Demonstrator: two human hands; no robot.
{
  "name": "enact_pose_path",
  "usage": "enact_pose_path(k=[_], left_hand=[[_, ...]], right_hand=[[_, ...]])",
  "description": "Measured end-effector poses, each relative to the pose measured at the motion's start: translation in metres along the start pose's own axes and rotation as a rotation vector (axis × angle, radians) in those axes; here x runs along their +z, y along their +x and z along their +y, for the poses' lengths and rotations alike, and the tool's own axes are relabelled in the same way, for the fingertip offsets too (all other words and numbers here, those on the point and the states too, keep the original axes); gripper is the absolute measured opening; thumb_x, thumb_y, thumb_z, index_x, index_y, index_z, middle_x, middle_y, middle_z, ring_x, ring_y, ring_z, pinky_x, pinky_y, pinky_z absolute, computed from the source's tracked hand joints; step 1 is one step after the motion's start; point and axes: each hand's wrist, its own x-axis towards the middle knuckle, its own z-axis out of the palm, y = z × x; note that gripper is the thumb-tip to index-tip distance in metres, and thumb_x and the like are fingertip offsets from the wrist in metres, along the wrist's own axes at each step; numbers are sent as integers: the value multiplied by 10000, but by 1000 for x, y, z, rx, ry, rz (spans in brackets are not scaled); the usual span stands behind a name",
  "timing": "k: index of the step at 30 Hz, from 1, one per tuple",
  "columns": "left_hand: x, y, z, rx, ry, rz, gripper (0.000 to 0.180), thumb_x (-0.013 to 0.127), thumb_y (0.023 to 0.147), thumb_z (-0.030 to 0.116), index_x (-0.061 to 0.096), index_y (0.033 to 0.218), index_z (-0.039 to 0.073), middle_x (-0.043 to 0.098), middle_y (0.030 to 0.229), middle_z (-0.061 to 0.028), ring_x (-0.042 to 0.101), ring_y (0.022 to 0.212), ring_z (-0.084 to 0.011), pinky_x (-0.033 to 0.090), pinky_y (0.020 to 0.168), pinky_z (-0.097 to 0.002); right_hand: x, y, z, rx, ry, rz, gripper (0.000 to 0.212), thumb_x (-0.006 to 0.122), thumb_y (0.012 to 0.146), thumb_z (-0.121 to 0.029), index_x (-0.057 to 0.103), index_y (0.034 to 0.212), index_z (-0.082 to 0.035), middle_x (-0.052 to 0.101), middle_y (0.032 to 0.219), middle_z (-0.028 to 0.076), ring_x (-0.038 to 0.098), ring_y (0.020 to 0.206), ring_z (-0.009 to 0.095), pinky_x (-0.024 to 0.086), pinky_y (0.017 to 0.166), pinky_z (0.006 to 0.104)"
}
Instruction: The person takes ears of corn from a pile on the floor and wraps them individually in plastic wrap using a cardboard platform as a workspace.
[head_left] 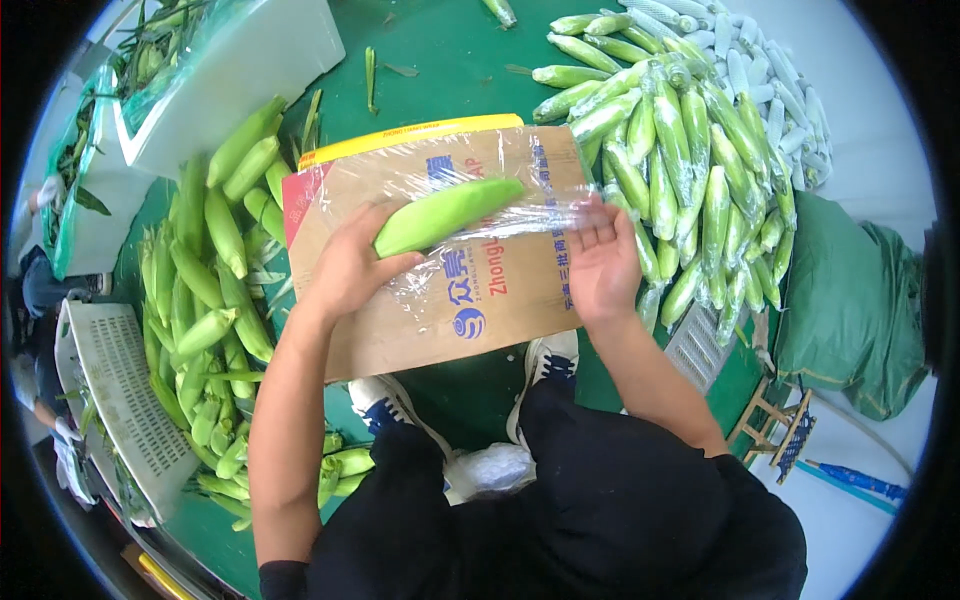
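Observation:
A green ear of corn in its husk (450,212) lies slantwise over a flat cardboard box (390,335), with clear cling film (545,215) under and beside it. My left hand (348,262) is closed around the wide end of the ear. At the other end of the film, my right hand (606,262) pinches the gathered edge between thumb and fingers, palm turned up. The film is drawn taut between the ear and that hand. A yellow strip (415,133) runs along the far edge of the cardboard.
Unwrapped corn (205,290) is heaped at left, beside a white perforated crate (140,375) and a white foam box (235,75). Film-wrapped corn (690,170) piles up at right, before pale netting sleeves (790,110). A green sack (850,300) stands far right.

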Motion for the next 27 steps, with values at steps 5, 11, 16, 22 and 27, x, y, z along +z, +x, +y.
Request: enact_pose_path(k=[5,11,16,22,27], left_hand=[[-4,7,3,-1,106,-128,618,812,752,161,572,1305,27,607,1160,-177,582,1110,-379,461,975,-425],[-2,3,6,-69,11,26,593,851,713,216,588,1205,16,613,1095,-178,591,1070,-371,470,949,-414],[25,-76,-23,18,294,493,664,943,507,400,592,948,48,557,930,-121,537,876,-316,427,789,-446],[32,-67,5,-32,556,237,298,752,811,315,710,1071,175,618,945,-55,580,920,-272,431,795,-400],[37,-76,-15,-181,574,439,154,636,883,132,669,1033,119,643,853,-91,626,796,-304,483,696,-411]], right_hand=[[10,12,13,9,-87,-72,307,512,1041,-275,585,1251,-62,644,1255,74,555,1236,223,417,1076,404],[47,17,48,-991,-1756,-887,520,716,868,-322,571,1312,-94,611,1280,57,570,1183,223,444,989,402],[39,47,48,-1048,-1741,-948,640,797,739,-302,579,1315,-128,598,1251,43,572,1118,243,440,930,386],[45,51,46,-1019,-1800,-990,604,802,717,-410,618,1242,-174,584,1053,60,582,973,264,468,830,397],[53,48,46,-1126,-1792,-1043,622,803,711,-433,605,1198,-101,572,972,66,609,874,242,512,705,357]])
